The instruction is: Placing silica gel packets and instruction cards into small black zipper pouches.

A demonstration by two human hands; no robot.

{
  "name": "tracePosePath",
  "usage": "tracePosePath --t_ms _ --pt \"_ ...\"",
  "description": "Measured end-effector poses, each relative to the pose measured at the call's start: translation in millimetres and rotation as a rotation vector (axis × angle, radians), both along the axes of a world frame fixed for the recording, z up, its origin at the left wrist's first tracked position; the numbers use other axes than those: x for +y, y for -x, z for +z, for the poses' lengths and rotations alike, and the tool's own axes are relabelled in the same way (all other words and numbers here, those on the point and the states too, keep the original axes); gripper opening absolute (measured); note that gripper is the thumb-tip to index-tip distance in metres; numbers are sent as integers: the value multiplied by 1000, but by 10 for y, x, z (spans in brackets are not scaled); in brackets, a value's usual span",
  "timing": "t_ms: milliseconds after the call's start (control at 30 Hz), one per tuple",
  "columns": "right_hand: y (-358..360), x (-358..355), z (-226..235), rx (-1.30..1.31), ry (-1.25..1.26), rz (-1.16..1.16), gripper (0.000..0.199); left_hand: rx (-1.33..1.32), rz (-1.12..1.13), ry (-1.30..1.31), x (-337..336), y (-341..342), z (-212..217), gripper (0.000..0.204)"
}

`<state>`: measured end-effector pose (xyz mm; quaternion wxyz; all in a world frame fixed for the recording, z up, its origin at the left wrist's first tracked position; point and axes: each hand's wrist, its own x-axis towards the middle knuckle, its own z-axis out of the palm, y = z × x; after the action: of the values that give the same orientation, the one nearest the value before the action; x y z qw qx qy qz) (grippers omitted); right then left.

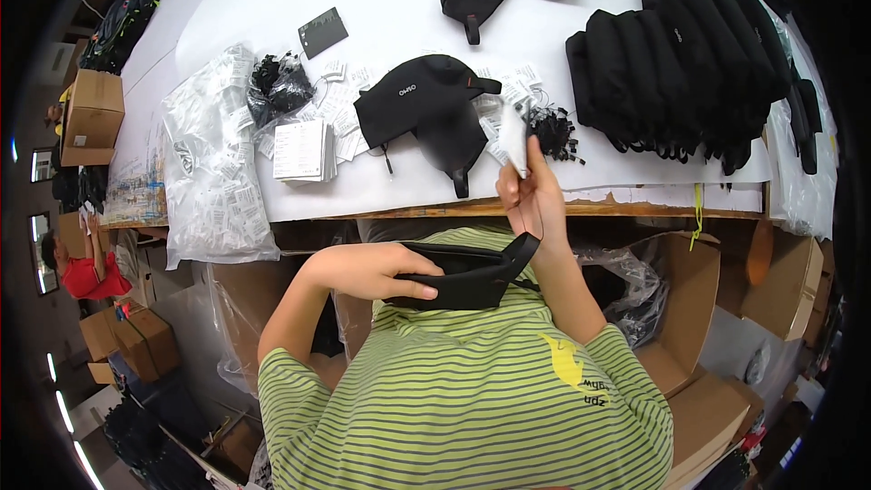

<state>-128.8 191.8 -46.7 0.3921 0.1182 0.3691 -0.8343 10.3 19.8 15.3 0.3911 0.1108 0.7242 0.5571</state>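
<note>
My left hand (376, 272) is closed on a small black pouch (463, 295) in front of my body, below the table edge. The pouch gapes along its top, and a strap loop sticks up at its right end. Raised above that loop, my right hand (535, 186) pinches a white hang tag (514, 138). A thin dark cord runs down from the right hand toward the strap loop. Just beyond, black pouches (413, 91) lie overlapped on the table. Beside the tag are a heap of black tag cords (553, 132) and loose white tags.
A row of black pouches (671, 63) stands at the right. Left of centre lie a stack of white cards (302, 150), a bag of black cords (279, 91) and a large plastic bag of labels (213, 154). Cardboard boxes (685, 308) stand below the table; a person in red (86, 268) is far left.
</note>
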Motion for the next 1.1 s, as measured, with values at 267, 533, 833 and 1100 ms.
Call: tracePosePath --t_ms 267,533,833,1100 --pt "97 11 -34 339 8 11 25 154 135 92 11 -54 -9 35" --pt "326 243 658 1451 -785 802 25 686 375 515 291 121 -51 23" --pt "265 405 574 1490 -756 1196 35 788 237 468 333 319 -231 23" --pt "259 623 604 1298 -830 1206 34 846 595 460 9 1490 -883 42"
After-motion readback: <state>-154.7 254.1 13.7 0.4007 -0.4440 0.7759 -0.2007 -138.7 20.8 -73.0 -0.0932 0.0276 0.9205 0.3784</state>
